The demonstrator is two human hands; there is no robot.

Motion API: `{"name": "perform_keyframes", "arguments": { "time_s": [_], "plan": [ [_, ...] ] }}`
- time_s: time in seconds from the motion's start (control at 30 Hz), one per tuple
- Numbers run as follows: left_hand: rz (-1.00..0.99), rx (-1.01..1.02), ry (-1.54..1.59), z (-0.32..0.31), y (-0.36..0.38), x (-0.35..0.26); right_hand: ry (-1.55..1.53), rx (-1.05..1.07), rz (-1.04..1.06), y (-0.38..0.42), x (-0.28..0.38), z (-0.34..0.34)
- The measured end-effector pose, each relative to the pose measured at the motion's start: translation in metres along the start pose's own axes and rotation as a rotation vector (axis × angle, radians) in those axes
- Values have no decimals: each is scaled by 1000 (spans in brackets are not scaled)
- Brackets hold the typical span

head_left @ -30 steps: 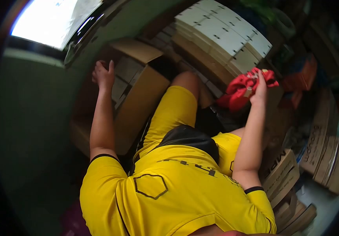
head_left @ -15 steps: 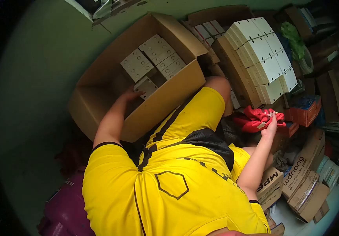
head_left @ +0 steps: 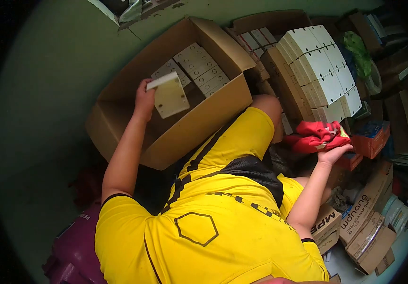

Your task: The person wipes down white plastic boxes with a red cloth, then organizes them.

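Note:
My left hand (head_left: 144,100) grips the edge of a cream plastic box (head_left: 172,97) with small dark holes, held tilted above an open cardboard carton (head_left: 213,111). Inside the carton lie several white boxes marked with circles (head_left: 199,61). On the right, my right hand (head_left: 335,154) has its palm turned up under a crumpled red cloth (head_left: 318,137). The cloth rests on the palm and hides part of the fingers.
White boxes with dark holes (head_left: 324,64) are stacked to the right of the carton. Below them are an orange-and-blue box (head_left: 372,137) and printed cardboard boxes (head_left: 364,213). A purple container (head_left: 78,244) stands at lower left, beside the green wall (head_left: 48,104).
My left hand has lifted the cream box up from inside the carton and tilted it. My right hand has turned palm up beneath the red cloth.

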State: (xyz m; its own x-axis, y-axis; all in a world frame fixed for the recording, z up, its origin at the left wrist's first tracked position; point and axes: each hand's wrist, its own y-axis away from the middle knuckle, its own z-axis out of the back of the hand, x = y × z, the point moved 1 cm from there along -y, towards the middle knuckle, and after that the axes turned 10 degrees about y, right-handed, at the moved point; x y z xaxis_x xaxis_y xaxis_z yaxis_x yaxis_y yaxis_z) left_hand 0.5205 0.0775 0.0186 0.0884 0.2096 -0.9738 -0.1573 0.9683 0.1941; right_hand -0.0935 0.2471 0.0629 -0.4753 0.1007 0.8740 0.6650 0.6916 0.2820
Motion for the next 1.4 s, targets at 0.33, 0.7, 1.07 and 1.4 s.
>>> {"name": "perform_keyframes", "arguments": {
  "time_s": [0.33, 0.7, 1.07, 1.4],
  "plan": [
    [235, 248, 1151, -238, 55, -79, -592, 710, 49, 29, -7, -38],
    [427, 741, 700, -427, 195, -103, 132, 74, 520, 40, 18, -12],
    [808, 953, 913, -418, 168, -114, 666, 163, 1026, 51, 37, -17],
    [-409, 851, 739, -428, 205, -92, -628, 503, -91, 19, 6, 14]
  ]
}}
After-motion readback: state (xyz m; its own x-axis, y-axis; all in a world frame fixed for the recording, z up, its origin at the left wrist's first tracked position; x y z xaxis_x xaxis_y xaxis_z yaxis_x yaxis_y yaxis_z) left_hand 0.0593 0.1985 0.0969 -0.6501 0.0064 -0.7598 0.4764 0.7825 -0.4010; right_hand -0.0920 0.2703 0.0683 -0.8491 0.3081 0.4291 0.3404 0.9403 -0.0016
